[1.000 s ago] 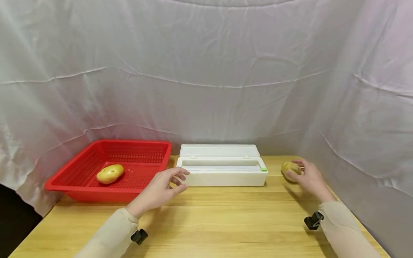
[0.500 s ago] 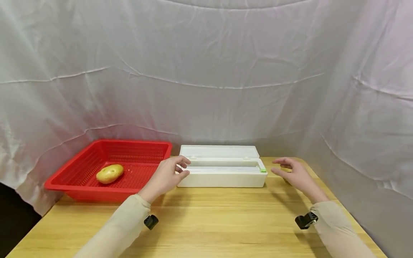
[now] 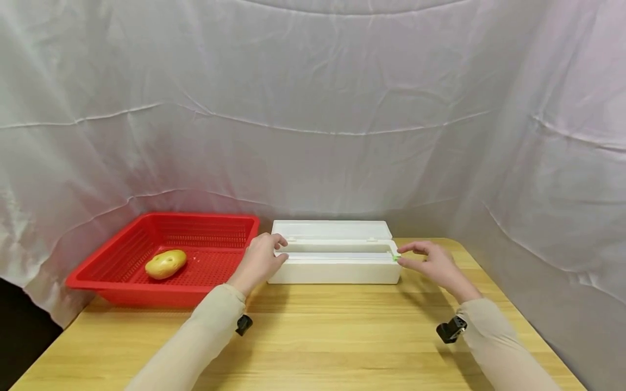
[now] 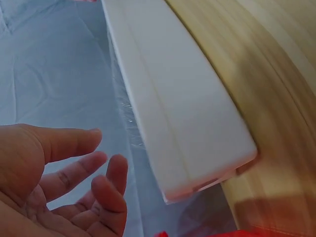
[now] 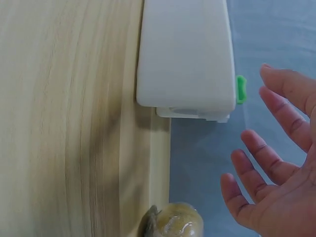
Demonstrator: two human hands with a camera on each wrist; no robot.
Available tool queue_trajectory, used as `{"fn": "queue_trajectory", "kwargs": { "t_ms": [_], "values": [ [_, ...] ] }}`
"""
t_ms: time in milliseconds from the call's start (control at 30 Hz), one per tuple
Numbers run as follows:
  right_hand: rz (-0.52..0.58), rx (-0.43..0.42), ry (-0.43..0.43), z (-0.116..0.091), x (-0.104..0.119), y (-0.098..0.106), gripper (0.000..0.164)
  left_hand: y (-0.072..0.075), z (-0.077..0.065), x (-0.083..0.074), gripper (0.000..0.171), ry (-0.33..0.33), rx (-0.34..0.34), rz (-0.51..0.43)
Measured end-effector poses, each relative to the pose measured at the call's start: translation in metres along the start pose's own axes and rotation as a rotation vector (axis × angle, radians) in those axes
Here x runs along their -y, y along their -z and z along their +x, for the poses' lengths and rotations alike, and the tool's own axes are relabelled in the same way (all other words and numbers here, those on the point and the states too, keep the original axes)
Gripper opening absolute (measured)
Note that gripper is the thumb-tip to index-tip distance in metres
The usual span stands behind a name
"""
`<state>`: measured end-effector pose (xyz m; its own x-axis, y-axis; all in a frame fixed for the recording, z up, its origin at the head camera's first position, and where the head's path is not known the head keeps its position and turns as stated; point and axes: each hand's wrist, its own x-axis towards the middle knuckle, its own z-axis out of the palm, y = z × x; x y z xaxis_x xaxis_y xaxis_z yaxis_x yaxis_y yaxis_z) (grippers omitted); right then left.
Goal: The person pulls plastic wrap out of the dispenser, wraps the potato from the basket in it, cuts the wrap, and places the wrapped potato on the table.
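The head view is bright and even, with soft shadows on the table in front of the box. Both wrist views are dimmer, tinting the curtain behind the box bluish. Glare dots the potato near the box's end; the table's grain beside the box looks bowed.

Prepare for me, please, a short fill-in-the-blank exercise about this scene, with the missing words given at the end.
1. The basket with a potato inside is ____ in colour.
2. The white box has its lid ____, not closed.
3. The right hand is close to a small ____-coloured piece on the box.
4. The left hand holds ____.

Missing words: red; open; green; nothing.
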<state>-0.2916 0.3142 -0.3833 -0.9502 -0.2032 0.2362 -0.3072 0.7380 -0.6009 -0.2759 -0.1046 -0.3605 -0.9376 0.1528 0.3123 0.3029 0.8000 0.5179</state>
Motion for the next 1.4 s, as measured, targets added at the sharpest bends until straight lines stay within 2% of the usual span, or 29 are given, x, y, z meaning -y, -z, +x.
{"fn": "queue_trajectory", "kwargs": {
  "t_ms": [133,433,633,1100,1400],
  "values": [
    [-0.036,0.014,0.004,0.004,-0.001,-0.005,0.034,-0.007,0.002,0.003,0.022,0.009,0.0,0.023],
    [-0.075,0.019,0.046,0.013,0.007,-0.012,0.028,-0.012,0.006,0.006,0.028,0.092,0.017,-0.015],
    [-0.093,0.024,0.06,0.017,0.01,-0.014,0.025,-0.014,0.007,0.008,0.024,0.122,0.011,-0.023],
    [-0.1,0.038,0.012,0.019,0.014,-0.016,0.019,-0.021,0.012,0.014,0.007,0.112,-0.02,-0.027],
    [-0.099,0.011,0.024,0.023,0.011,-0.021,0.015,-0.023,0.014,0.013,0.007,0.092,-0.038,-0.01]
  ]
}}
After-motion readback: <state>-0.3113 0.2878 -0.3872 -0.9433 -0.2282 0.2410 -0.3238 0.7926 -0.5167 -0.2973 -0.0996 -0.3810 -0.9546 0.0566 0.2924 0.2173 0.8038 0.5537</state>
